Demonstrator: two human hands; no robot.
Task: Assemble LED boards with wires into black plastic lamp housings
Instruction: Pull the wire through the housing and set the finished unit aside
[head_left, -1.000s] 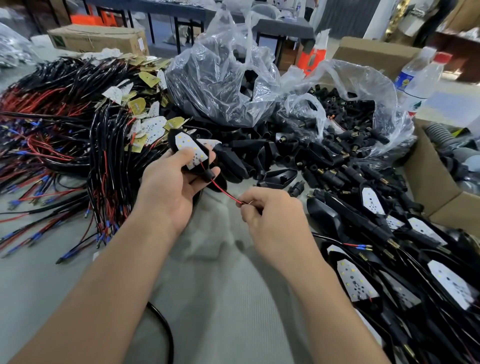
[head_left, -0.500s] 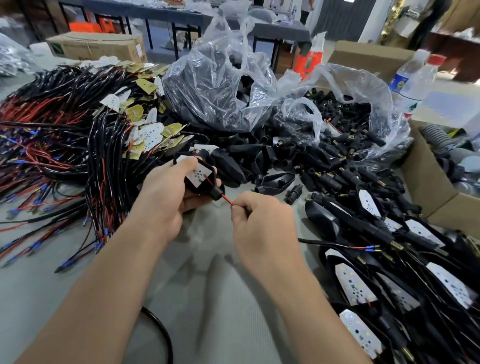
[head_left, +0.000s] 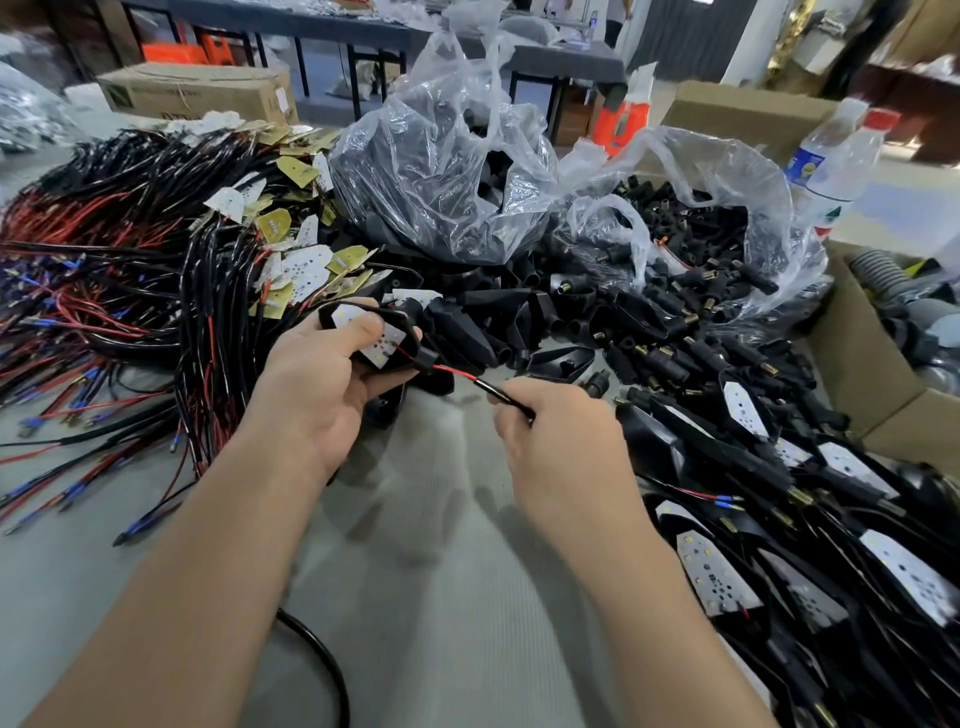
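Note:
My left hand (head_left: 317, 384) grips a black lamp housing (head_left: 415, 317) with a white LED board (head_left: 382, 347) seated in it, my thumb lying over the board. A red and black wire (head_left: 467, 378) comes out of the housing's stem toward the right. My right hand (head_left: 556, 436) pinches that wire between thumb and fingers a short way from the stem. Wired LED boards (head_left: 304, 267) lie heaped at the left among red and black cables (head_left: 104, 291). Empty black housings (head_left: 498, 312) lie behind my hands. Finished lamps (head_left: 779, 519) pile up at the right.
Two clear plastic bags of black parts (head_left: 447, 171) (head_left: 706, 218) stand at the back. Water bottles (head_left: 831, 166) and an open cardboard box (head_left: 852, 364) are at the right. A black cable loop (head_left: 322, 660) lies near the front on the grey table (head_left: 457, 597).
My right hand has drawn the wire out to the right, so more red and black wire shows between the hands. My left hand has kept its hold on the housing and turned it slightly.

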